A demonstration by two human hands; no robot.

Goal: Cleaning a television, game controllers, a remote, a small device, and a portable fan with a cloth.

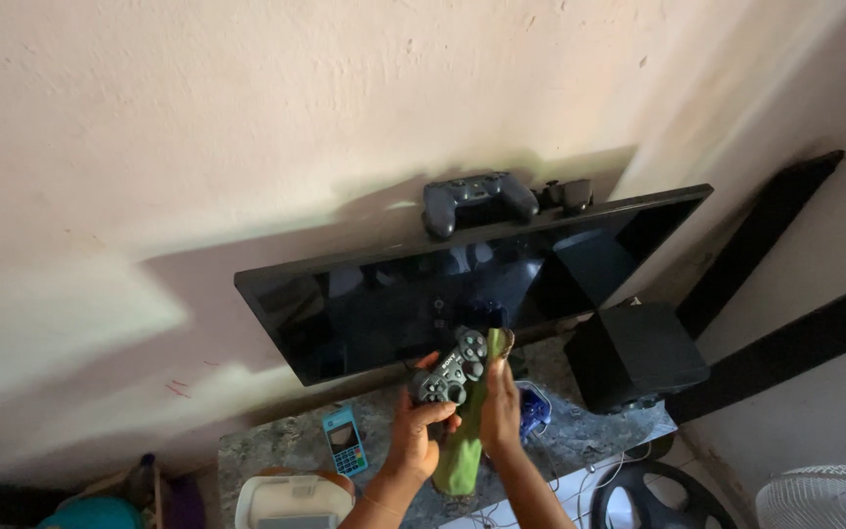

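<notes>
Left hand (413, 431) grips grey gamepad (452, 368); right hand (499, 411) presses green cloth (467, 441) against it.

I see my hands (413, 431) hemmed in: television screen (462, 289) just ahead, black speaker box (634, 358) right, card reader (345, 441) left. Open stone counter (266, 446) lies further left.

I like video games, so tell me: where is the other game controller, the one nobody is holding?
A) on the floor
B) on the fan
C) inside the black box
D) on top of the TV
D: the second controller rests on the top edge of the TV, above the controller held in the left hand.
</notes>
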